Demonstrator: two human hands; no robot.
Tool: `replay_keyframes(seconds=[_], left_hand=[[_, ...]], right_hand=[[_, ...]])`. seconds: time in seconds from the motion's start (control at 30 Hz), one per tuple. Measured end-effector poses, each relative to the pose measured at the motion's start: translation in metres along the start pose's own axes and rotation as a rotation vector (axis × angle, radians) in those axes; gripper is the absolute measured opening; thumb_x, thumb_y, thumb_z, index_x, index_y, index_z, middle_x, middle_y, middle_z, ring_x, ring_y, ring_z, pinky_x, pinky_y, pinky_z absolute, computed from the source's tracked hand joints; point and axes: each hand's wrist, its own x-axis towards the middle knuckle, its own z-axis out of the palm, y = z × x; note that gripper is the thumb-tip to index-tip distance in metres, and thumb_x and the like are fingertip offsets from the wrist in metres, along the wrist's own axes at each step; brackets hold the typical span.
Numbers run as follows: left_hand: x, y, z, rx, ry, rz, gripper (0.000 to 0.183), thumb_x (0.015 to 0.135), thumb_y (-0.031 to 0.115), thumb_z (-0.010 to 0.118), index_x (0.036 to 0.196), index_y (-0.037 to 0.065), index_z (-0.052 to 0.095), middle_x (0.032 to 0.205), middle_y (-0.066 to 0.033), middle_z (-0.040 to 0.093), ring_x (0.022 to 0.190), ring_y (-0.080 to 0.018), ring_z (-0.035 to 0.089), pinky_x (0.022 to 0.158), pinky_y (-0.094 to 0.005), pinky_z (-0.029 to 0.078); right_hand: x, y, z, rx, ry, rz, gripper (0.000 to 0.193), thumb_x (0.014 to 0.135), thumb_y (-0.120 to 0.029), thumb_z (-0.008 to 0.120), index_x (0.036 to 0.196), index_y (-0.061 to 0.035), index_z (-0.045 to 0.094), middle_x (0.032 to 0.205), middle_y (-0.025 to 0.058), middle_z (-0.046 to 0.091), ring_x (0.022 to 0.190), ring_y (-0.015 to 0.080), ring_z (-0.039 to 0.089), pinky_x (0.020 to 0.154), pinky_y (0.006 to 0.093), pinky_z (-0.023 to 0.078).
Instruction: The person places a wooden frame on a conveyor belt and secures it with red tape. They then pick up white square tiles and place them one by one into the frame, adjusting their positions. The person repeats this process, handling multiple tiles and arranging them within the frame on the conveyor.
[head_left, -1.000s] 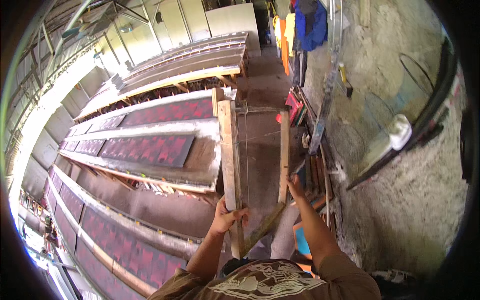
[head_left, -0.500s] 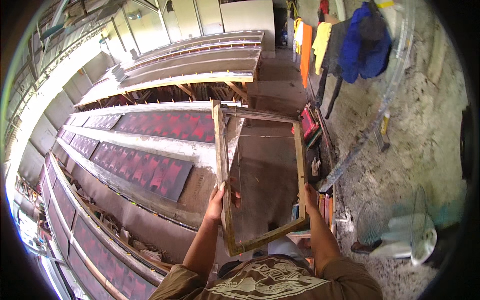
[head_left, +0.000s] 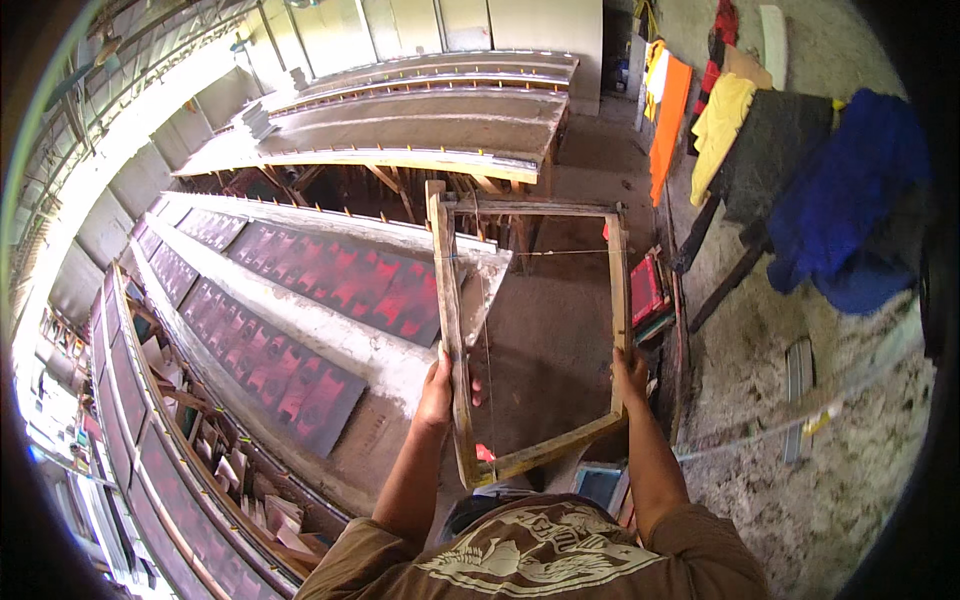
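Observation:
A worn rectangular wooden frame (head_left: 456, 330) is held up before my body, its near end low by my shirt. Through its opening the floor shows, and thin strings or wires cross it. My left hand (head_left: 436, 392) is wrapped round the frame's left bar, with fingertips showing on the inner side. On the right bar my right hand (head_left: 629, 378) grips at about the same height. Just left of the frame lies a long printing table (head_left: 385, 345) bearing rows of dark fabric panels (head_left: 270, 355) printed in red.
Farther back stand more long tables (head_left: 400, 125) with pegs along their edges, a white stack (head_left: 254, 120) on one. Cloths, including an orange one (head_left: 671, 125) and a blue one (head_left: 850, 200), hang along the right wall. Red-edged frames (head_left: 650, 288) lean by that wall. Another printed table (head_left: 150, 425) runs at left.
My view has swung to the right and the tables now sit at a different slant. The frame stays in both my hands, slightly higher and farther right in view.

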Motion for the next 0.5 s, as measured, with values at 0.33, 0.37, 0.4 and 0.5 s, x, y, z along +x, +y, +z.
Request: replay_keyframes(seconds=[0.33,0.37,0.4,0.5], left_hand=[[0.168,-0.013,0.099,0.09,0.106,0.156,0.04,0.11,0.034,0.048,0.132,0.001,0.054,0.106,-0.0061,0.066,0.094,-0.0166,0.064,0.083,-0.0335,0.053],[0.191,-0.021,0.104,0.084,0.029,0.227,0.041,0.11,0.031,0.049,0.135,-0.001,0.054,0.113,-0.0058,0.065,0.103,-0.0152,0.061,0.093,-0.0328,0.049],[0.212,-0.018,0.114,0.152,-0.015,0.182,0.043,0.11,0.029,0.05,0.139,-0.003,0.053,0.126,-0.0048,0.061,0.118,-0.0135,0.052,0.104,-0.032,0.041],[0.282,-0.027,0.142,0.364,-0.099,0.304,0.05,0.111,0.037,0.042,0.134,-0.006,0.053,0.119,-0.0159,0.067,0.113,-0.0215,0.061,0.095,-0.0371,0.048]], right_hand=[[0.209,-0.02,0.018,-0.592,0.17,-0.26,0.064,0.103,-0.05,0.057,0.143,-0.0004,0.048,0.13,0.0196,0.061,0.12,0.0276,0.06,0.1,0.0417,0.049],[0.216,-0.058,0.031,-0.409,0.093,-0.307,0.064,0.102,-0.048,0.058,0.143,-0.0006,0.047,0.13,0.0187,0.061,0.119,0.0273,0.061,0.099,0.0415,0.049],[0.227,-0.096,0.044,-0.223,0.031,-0.353,0.063,0.102,-0.046,0.059,0.144,-0.0008,0.046,0.13,0.0179,0.062,0.118,0.027,0.062,0.099,0.0413,0.05],[0.22,-0.227,0.081,0.2,-0.233,-0.273,0.058,0.1,-0.035,0.065,0.144,-0.0017,0.045,0.127,0.0151,0.064,0.112,0.0243,0.065,0.097,0.0406,0.05]])
